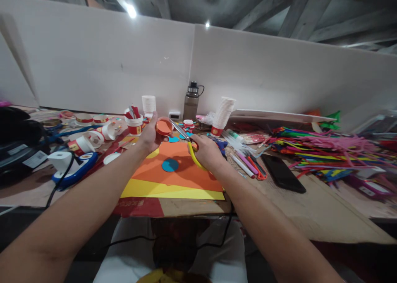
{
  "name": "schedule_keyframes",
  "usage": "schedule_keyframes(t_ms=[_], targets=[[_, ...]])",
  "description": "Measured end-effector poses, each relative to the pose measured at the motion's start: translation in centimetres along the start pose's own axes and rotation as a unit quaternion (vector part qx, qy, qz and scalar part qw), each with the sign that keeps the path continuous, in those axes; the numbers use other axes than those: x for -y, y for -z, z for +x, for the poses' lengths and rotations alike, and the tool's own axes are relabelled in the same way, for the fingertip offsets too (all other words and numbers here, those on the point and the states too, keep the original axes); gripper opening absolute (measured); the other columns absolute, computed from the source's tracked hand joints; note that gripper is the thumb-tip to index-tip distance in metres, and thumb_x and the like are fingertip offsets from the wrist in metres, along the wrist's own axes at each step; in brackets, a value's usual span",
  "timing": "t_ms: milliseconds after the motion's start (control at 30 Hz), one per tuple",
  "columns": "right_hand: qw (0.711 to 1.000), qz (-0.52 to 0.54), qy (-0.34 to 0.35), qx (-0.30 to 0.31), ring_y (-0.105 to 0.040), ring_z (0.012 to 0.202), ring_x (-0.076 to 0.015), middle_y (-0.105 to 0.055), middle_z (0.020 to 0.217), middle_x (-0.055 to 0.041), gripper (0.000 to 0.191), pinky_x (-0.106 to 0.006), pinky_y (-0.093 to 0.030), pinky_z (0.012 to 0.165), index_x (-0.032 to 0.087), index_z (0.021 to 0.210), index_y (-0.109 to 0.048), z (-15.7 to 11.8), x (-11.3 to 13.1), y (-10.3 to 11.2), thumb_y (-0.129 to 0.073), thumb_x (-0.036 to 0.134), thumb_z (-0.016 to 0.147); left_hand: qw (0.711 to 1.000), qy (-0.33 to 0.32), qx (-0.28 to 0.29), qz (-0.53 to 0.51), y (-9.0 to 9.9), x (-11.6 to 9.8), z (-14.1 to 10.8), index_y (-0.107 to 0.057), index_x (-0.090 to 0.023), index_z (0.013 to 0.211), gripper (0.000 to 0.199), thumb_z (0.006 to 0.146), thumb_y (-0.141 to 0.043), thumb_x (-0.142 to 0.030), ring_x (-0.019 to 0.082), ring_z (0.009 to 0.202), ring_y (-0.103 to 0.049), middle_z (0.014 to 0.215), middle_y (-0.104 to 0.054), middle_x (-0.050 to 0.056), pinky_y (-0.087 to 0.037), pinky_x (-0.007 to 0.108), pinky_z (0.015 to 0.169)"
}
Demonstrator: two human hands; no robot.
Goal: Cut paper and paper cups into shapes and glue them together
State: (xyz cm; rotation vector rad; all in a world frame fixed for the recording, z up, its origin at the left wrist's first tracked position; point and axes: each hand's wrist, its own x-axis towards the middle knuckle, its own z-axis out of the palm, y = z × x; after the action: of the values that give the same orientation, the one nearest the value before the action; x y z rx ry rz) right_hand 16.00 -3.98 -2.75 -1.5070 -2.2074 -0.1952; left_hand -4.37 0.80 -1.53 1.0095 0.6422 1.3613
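Note:
My left hand (150, 133) grips a shallow round cup piece (164, 126) with a reddish rim and an orange face turned toward me. My right hand (207, 150) is closed around yellow-handled scissors (194, 157). Their metal blades point up and left, with the tips close to the edge of the cup piece. I cannot tell whether the blades touch it. Below both hands lies an orange paper sheet (145, 170) on top of a yellow sheet (198, 194). A blue paper circle (170, 165) rests on the orange sheet, and smaller blue scraps lie beyond it.
At the back stand a stack of paper cups (225, 111), a water bottle (190, 105) and a cup with red items (134, 125). Cut cups (82, 144) and a blue-white power strip (74, 173) lie left. A phone (283, 173) and colourful pipe cleaners (328, 146) sit right.

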Motion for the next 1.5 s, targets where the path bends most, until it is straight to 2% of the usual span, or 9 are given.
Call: schedule_keyframes(t_ms=[167, 300, 567, 667, 767, 833, 933, 1100, 1500], targets=[[1.0, -0.007, -0.008, 0.006, -0.062, 0.099, -0.0238, -0.064, 0.111, -0.0102, 0.037, -0.03, -0.045, 0.079, 0.025, 0.125, -0.061, -0.04, -0.22, -0.21, -0.051, 0.034, 0.091, 0.998, 0.047, 0.018, 0.032, -0.23, -0.06, -0.34, -0.062, -0.014, 0.086, 0.067, 0.086, -0.035, -0.075, 0.015, 0.044, -0.06, 0.064, -0.067, 0.009, -0.032, 0.02, 0.032], [1.0, -0.004, 0.003, 0.015, -0.061, 0.098, -0.0236, -0.065, 0.108, -0.0094, 0.035, -0.03, -0.044, 0.08, 0.024, 0.123, -0.062, 0.03, -0.39, -0.2, -0.052, 0.031, 0.09, 0.998, 0.046, 0.022, 0.04, -0.23, -0.21, -0.36, -0.062, -0.014, 0.081, 0.068, 0.085, -0.033, -0.076, 0.015, 0.04, -0.057, 0.059, -0.064, 0.009, -0.029, 0.02, 0.031], [1.0, -0.011, 0.016, 0.012, -0.062, 0.092, -0.022, -0.068, 0.105, -0.0099, 0.03, -0.029, -0.042, 0.077, 0.022, 0.117, -0.065, 0.07, -0.22, -0.05, -0.051, 0.028, 0.091, 0.997, 0.067, 0.018, 0.032, 0.07, -0.81, -0.29, -0.064, -0.013, 0.089, 0.076, 0.082, -0.031, -0.08, 0.014, 0.038, -0.056, 0.06, -0.066, 0.01, -0.027, 0.02, 0.03], [1.0, -0.006, 0.013, 0.011, -0.063, 0.092, -0.0221, -0.07, 0.106, -0.0094, 0.03, -0.029, -0.042, 0.078, 0.023, 0.116, -0.065, 0.09, -0.13, 0.01, -0.051, 0.027, 0.09, 0.998, 0.063, 0.019, 0.018, 0.15, -0.81, -0.26, -0.065, -0.012, 0.089, 0.079, 0.082, -0.029, -0.082, 0.016, 0.043, -0.061, 0.062, -0.067, 0.011, -0.033, 0.021, 0.032], [1.0, -0.002, 0.004, 0.01, -0.063, 0.091, -0.0226, -0.07, 0.105, -0.0092, 0.03, -0.03, -0.042, 0.078, 0.022, 0.116, -0.066, 0.13, -0.13, 0.02, -0.052, 0.027, 0.089, 1.0, 0.025, 0.005, -0.003, 0.02, -0.52, -0.21, -0.065, -0.012, 0.092, 0.076, 0.084, -0.03, -0.079, 0.019, 0.054, -0.068, 0.068, -0.069, 0.011, -0.043, 0.022, 0.039], [1.0, 0.0, 0.002, 0.004, -0.063, 0.091, -0.0227, -0.07, 0.104, -0.0092, 0.03, -0.03, -0.042, 0.078, 0.022, 0.115, -0.066, 0.12, -0.15, 0.0, -0.051, 0.028, 0.09, 1.0, 0.004, -0.008, -0.013, -0.16, -0.32, -0.21, -0.065, -0.012, 0.095, 0.072, 0.086, -0.033, -0.076, 0.019, 0.059, -0.07, 0.071, -0.07, 0.01, -0.045, 0.022, 0.042], [1.0, 0.001, -0.003, -0.002, -0.062, 0.091, -0.0225, -0.069, 0.102, -0.0089, 0.029, -0.029, -0.042, 0.076, 0.023, 0.115, -0.065, 0.05, -0.16, -0.08, -0.052, 0.032, 0.091, 1.0, 0.003, -0.009, -0.021, -0.36, -0.19, -0.27, -0.064, -0.012, 0.094, 0.066, 0.088, -0.036, -0.072, 0.018, 0.058, -0.069, 0.071, -0.07, 0.01, -0.043, 0.021, 0.041], [1.0, 0.002, -0.004, -0.008, -0.061, 0.092, -0.0226, -0.064, 0.104, -0.0093, 0.033, -0.029, -0.043, 0.074, 0.024, 0.12, -0.062, -0.05, -0.22, -0.34, -0.051, 0.036, 0.091, 0.999, 0.046, 0.023, -0.005, -0.26, -0.26, -0.38, -0.062, -0.013, 0.087, 0.056, 0.092, -0.039, -0.064, 0.017, 0.05, -0.065, 0.066, -0.068, 0.009, -0.038, 0.022, 0.037], [1.0, 0.005, -0.002, 0.01, -0.062, 0.096, -0.0234, -0.067, 0.108, -0.0102, 0.034, -0.029, -0.044, 0.079, 0.022, 0.121, -0.063, -0.02, 0.07, 0.08, -0.052, 0.028, 0.089, 0.997, 0.062, 0.037, -0.001, 0.0, -0.77, -0.32, -0.062, -0.012, 0.088, 0.067, 0.089, -0.032, -0.072, 0.015, 0.043, -0.059, 0.062, -0.066, 0.011, -0.033, 0.02, 0.033]])
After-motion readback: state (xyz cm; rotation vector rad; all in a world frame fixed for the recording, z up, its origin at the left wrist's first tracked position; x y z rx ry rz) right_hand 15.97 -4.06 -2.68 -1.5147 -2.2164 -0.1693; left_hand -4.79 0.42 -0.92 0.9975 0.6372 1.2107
